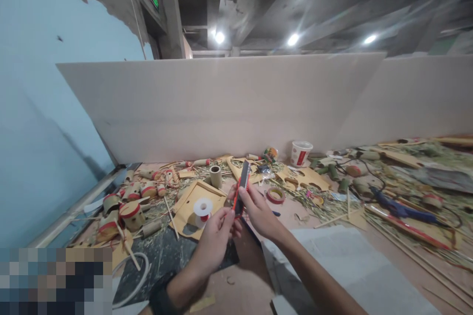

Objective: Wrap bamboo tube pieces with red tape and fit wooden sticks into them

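Note:
My right hand (260,211) grips a dark, narrow flat strip (244,177), held tilted with its far end up. Bright red cord (235,198) runs along the strip's left side and shows by its lower end. Close by on the left, my left hand (217,236) has its thumb and fingers pinched together at that lower end, where red cord shows. Its fingertips partly hide what they pinch. A white spool (203,207) with some red on its core stands just left of my hands. Behind it lies a shallow tan wooden tray (192,197).
Bamboo pieces with red bands (132,214) crowd the left. An upright bamboo tube (216,177), a tape roll (275,195) and a paper cup (301,153) stand further back. A blue glue gun (402,210) and straw lie right. White sheets (332,266) lie beneath my right forearm.

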Available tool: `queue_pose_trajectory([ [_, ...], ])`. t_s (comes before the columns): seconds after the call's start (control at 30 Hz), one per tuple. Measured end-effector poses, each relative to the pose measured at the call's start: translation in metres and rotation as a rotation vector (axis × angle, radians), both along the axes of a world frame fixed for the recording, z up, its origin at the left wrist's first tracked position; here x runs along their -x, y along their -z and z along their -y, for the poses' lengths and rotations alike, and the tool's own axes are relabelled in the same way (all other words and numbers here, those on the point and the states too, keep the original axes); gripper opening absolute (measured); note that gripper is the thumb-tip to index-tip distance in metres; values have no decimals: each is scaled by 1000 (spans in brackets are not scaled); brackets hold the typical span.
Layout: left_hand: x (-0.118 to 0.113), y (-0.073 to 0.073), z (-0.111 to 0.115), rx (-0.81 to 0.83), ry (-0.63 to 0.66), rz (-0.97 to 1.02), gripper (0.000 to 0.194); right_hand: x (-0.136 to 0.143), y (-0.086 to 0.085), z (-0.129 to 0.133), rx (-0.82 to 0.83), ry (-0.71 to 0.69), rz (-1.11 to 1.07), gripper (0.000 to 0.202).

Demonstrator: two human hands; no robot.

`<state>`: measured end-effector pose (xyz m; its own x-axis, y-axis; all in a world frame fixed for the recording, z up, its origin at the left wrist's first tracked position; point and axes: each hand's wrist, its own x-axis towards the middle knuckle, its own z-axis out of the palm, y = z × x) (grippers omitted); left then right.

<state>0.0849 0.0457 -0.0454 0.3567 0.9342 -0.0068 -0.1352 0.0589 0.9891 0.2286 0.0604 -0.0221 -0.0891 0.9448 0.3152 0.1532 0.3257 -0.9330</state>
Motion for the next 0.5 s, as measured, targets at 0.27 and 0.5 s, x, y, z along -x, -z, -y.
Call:
queue_pose_trajectory([
  [0.27,11,24,12,79,-82,206,66,33,25,18,193,-11,-13,52],
  [0.5,8,47,11,174,-139,286,78,39,29,27,355,-114,-93,53],
])
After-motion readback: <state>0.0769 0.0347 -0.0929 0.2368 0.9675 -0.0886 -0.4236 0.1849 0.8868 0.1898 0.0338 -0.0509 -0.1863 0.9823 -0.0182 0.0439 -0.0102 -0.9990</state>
